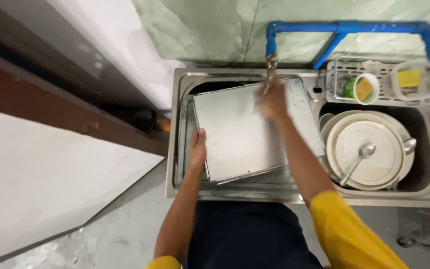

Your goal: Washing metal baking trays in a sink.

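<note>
A square metal tray (245, 129) is held tilted in the left basin of a steel sink (180, 149). Its left edge is clamped by the left hand (197, 148). The right hand (273, 99), blurred, is pressed on the tray's upper part under a tap (271, 65); its grip cannot be told. White plates (369, 149) and a ladle (358, 160) are stacked in the right basin.

Both bare forearms stretch forward over the steel tray (245, 132), yellow sleeves pushed up. The left hand (197, 148) clamps the tray's left edge, thumb on top. The right hand (273, 99) lies blurred on the tray's far part, fingers spread flat.
</note>
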